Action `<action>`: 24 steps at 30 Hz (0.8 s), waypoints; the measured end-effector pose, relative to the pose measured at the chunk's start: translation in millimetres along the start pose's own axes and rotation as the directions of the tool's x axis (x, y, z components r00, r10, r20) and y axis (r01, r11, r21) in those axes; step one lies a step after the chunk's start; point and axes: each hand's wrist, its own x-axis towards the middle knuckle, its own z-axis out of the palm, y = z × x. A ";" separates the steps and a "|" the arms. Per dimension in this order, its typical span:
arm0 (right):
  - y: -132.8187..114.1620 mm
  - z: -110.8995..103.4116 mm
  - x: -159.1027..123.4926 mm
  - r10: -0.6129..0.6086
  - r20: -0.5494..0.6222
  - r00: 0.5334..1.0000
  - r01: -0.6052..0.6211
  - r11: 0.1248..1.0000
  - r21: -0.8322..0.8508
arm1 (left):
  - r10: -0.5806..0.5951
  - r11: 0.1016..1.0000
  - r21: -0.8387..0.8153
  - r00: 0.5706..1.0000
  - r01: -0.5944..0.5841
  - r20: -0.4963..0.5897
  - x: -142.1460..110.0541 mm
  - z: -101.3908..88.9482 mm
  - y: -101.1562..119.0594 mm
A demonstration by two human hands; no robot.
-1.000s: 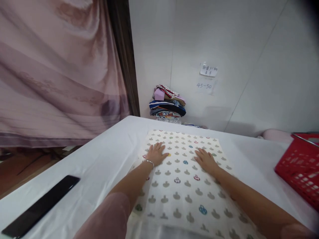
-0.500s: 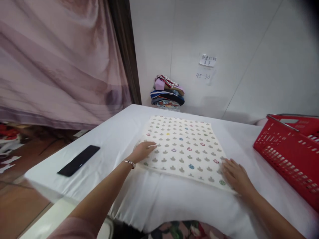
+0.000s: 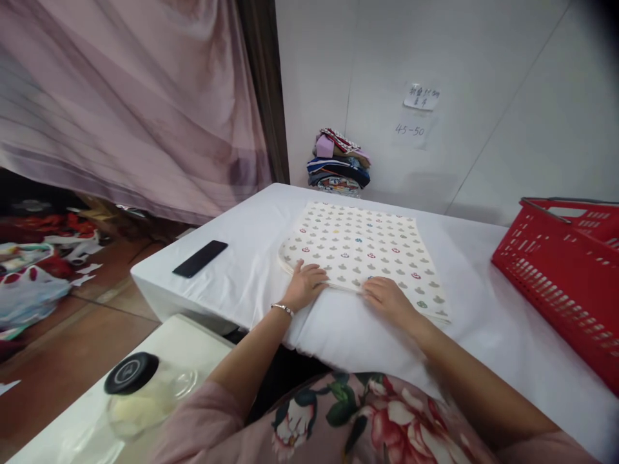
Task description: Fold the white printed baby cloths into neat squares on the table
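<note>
A cream cloth (image 3: 358, 248) printed with small grey and coloured mushroom-like motifs lies spread on the white-covered table. Its near edge shows more than one layer, and the left front corner is rounded. My left hand (image 3: 305, 285), with a bracelet at the wrist, rests on the near left part of the cloth, thumb apart and fingers laid along the edge. Close to it, my right hand (image 3: 389, 301) lies over the middle of the same edge with its fingers extended flat on the fabric. The undersides of both hands are hidden.
A red plastic basket (image 3: 561, 277) stands on the right of the table (image 3: 476, 283). On the left lies a black phone (image 3: 200, 258). A jar with a black lid (image 3: 131, 374) sits on a lower white surface. Folded fabrics (image 3: 338, 166) are stacked by the wall.
My right hand has moved left from the cloth's right side to the middle of its near edge. My left hand has shifted onto that edge. The view has tilted downward and left.
</note>
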 end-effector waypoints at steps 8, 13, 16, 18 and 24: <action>-0.5 15.5 -3.4 0.065 -0.039 0.997 -0.067 0.997 -0.044 | 0.049 0.997 0.057 0.999 -0.049 0.007 -0.1 2.0 0.9; 1.6 20.7 -4.2 0.097 -0.093 0.991 -0.099 0.995 -0.016 | 0.068 0.995 0.071 0.998 -0.067 -0.012 -0.1 2.1 1.3; 2.6 23.9 -4.6 0.111 -0.126 0.986 -0.112 0.994 0.003 | 0.078 0.994 0.072 0.997 -0.077 -0.010 -0.1 1.7 1.5; 3.1 25.6 -5.0 0.112 -0.149 0.982 -0.112 0.994 0.011 | 0.079 0.994 0.071 0.997 -0.078 -0.012 0.3 1.5 1.8; 4.7 28.8 -4.9 0.099 -0.237 0.967 -0.104 0.995 -0.009 | 0.089 0.994 0.074 0.994 -0.085 -0.059 2.7 2.4 1.8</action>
